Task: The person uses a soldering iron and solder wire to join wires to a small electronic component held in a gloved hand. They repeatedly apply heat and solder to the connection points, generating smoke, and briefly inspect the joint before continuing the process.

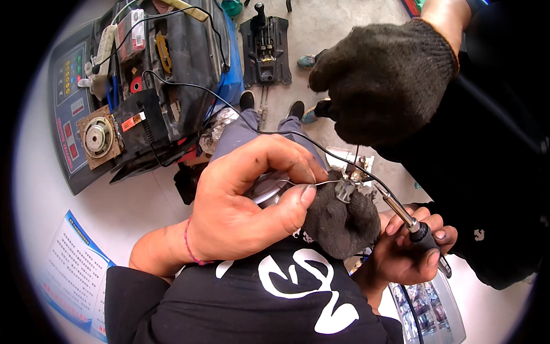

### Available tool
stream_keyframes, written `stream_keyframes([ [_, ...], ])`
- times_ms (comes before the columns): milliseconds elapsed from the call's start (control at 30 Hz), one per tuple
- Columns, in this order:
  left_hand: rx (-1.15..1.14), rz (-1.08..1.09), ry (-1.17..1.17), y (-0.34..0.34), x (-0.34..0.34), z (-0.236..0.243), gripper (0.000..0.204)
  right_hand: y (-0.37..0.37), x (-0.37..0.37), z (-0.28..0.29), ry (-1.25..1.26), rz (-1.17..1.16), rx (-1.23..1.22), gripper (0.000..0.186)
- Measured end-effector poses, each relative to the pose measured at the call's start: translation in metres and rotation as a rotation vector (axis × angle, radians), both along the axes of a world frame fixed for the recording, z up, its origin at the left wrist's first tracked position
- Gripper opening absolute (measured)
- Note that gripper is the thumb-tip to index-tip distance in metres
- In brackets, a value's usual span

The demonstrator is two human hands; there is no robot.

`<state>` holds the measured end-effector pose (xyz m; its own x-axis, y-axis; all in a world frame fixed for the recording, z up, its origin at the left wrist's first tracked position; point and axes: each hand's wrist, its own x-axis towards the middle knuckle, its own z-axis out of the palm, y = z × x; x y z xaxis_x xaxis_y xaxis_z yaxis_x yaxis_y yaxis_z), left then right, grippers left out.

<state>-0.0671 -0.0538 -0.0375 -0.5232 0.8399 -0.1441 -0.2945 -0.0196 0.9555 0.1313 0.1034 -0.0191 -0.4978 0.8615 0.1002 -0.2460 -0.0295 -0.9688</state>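
My left hand [246, 200] pinches a thin, silvery solder wire [325, 183] between thumb and forefinger. Behind its fingers a round white object [269, 186] shows in part. My right hand [413, 246] is closed round the black handle of a soldering iron [423, 235], its tip pointing up and left towards a small grey connector [345, 190]. A co-worker's hand in a dark knit glove [344, 223] holds that connector between my hands. The wire's end reaches the connector; whether the iron's tip touches it I cannot tell. The co-worker's other gloved hand [389, 80] is above, fingers curled.
A black cable [229, 106] crosses the work area from upper left. At left, a control-panel machine [71, 109] carries a speaker [98, 137] and black plastic parts. A lever assembly [265, 51] lies on the floor ahead. A clear compartment box [452, 304] sits at lower right.
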Motion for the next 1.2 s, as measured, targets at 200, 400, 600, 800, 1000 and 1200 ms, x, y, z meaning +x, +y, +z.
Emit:
stream_keyframes([
  [200,-0.061,-0.044,0.134,0.006,-0.001,0.002,0.014,0.004,0.007,-0.003,-0.035,0.065,-0.01,0.031],
  [400,-0.112,-0.072,0.123,0.012,0.003,0.005,0.015,0.005,0.003,-0.005,-0.166,-0.082,-0.224,0.033],
  [600,-0.187,-0.114,0.158,0.018,0.002,0.008,0.014,0.012,0.003,-0.016,-0.141,-0.054,-0.333,0.032],
  [800,-0.218,-0.113,0.174,0.022,0.004,0.008,0.014,0.015,-0.007,-0.009,-0.333,-0.066,-0.363,0.032],
  [1000,-0.259,-0.104,0.164,0.023,0.004,0.007,0.015,0.021,-0.011,-0.016,-0.206,0.006,-0.41,0.031],
  [1200,-0.259,-0.105,0.167,0.02,0.004,0.006,0.015,0.022,-0.002,-0.016,-0.268,0.116,-0.459,0.036],
])
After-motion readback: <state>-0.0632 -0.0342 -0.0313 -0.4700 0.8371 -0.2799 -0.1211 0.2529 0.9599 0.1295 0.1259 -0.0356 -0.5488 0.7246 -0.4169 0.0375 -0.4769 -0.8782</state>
